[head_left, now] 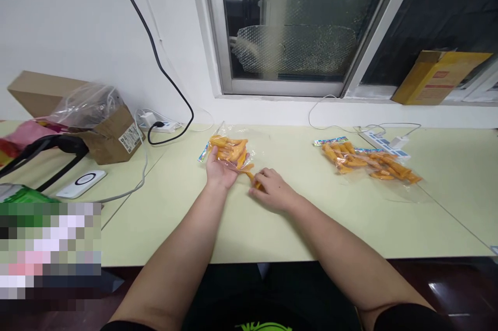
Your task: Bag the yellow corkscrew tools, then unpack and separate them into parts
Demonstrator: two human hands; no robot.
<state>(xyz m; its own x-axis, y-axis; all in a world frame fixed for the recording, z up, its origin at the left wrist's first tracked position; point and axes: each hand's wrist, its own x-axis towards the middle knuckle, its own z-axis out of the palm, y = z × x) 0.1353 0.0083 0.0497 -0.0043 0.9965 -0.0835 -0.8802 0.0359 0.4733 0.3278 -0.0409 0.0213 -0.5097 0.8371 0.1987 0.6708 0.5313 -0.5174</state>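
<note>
A clear plastic bag of orange pieces (229, 148) lies near the middle of the pale table. My left hand (221, 169) is at its near side, palm up, with the thumb and fingers on the bag. Just right of it, my right hand (272, 189) rests low over the table with curled fingers around an orange piece (257, 183). Another thin orange bit lies between the two hands. Farther right are two more clear bags of orange pieces, one at the left (342, 155) and one at the right (392, 169), both with coloured header strips.
An open cardboard box (112, 136) with plastic wrap stands at the left. Near it are a white charging pad (82, 183), a black strap and cables. Power strips (383, 145) lie by the wall. A yellow box (438, 79) leans at the window.
</note>
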